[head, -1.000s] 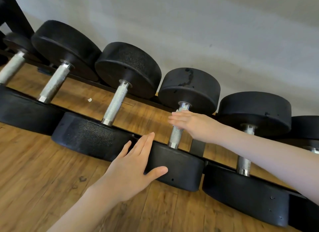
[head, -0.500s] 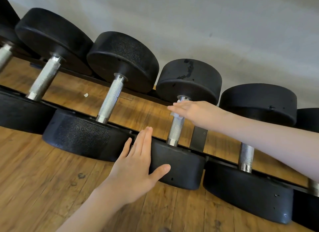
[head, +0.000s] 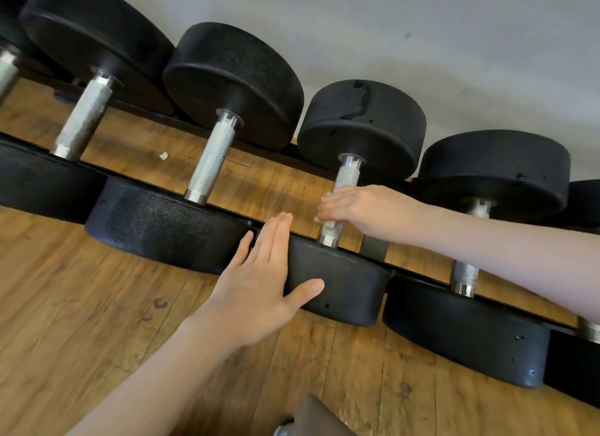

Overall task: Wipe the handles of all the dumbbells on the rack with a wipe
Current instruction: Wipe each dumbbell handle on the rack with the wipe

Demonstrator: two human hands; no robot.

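Knurled steel handle (head: 346, 179): right hand (head: 360, 208) grips white wipe (head: 330, 224); left hand (head: 259, 273) flat, fingers straight.

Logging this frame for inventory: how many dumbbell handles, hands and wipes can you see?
Dumbbell handles: 6, namely, and at the right edge.
Hands: 2, left hand, right hand.
Wipes: 1, wipe.
Total: 9.

A gym: racked dumbbells (head: 352, 189) over wood flooring (head: 81, 306).
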